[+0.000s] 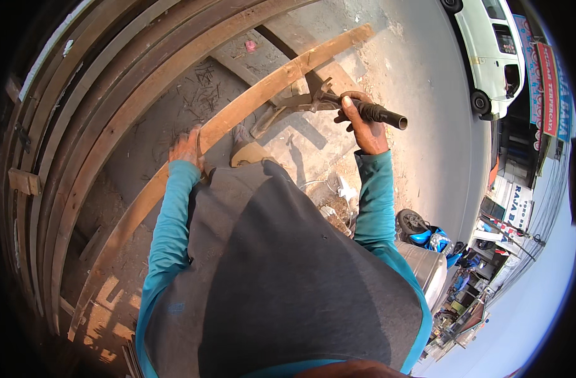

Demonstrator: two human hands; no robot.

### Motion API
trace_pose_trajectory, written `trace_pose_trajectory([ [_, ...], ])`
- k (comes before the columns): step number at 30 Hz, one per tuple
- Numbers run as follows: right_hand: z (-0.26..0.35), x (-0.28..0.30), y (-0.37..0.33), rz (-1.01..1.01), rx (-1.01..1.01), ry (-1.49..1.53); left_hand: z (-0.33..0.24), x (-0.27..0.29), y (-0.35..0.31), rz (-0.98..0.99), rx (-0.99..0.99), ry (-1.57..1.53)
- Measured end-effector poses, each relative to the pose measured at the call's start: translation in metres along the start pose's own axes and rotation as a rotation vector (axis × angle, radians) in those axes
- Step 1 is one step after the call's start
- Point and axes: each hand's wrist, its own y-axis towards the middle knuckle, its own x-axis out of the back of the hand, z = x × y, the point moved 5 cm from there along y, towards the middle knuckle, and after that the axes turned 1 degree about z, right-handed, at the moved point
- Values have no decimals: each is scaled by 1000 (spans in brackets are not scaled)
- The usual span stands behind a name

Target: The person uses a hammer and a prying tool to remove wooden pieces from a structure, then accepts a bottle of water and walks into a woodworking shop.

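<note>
"What's nearest?"

"The left hand (pixel 186 150), fingers curled on a long, flat, brown wooden plank (pixel 256 94). It runs past that hand both ways, one end out beyond the right hand (pixel 365 129)."

"And that right hand?"

"Wrapped firmly round a dark metal tool (pixel 377 113) with a ribbed, tubular handle. Its open tube end pokes out right of the fist; the forked head points left, just beside the plank. I can't tell if they touch."

"Close by?"

"A silver, rounded metal drum (pixel 421 268), below and right of the right hand. Left of the left hand, a row of long brown wooden boards (pixel 150 89)."

"Farther out?"

"A grey paved road (pixel 426 94) right of the right hand, and on its far side a white van (pixel 489 69)."
</note>
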Motion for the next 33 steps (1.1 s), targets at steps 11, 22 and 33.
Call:
trace_pose_trajectory([
  [11, 66, 42, 112, -487, 510, 607, 4, 0, 13, -278, 50, 68],
  [22, 106, -80, 206, 97, 851, -65, -3, -8, 20, -514, 61, 41],
  [33, 119, -103, 225, 449, 506, 246, -8, -2, 13, -569, 69, 93],
])
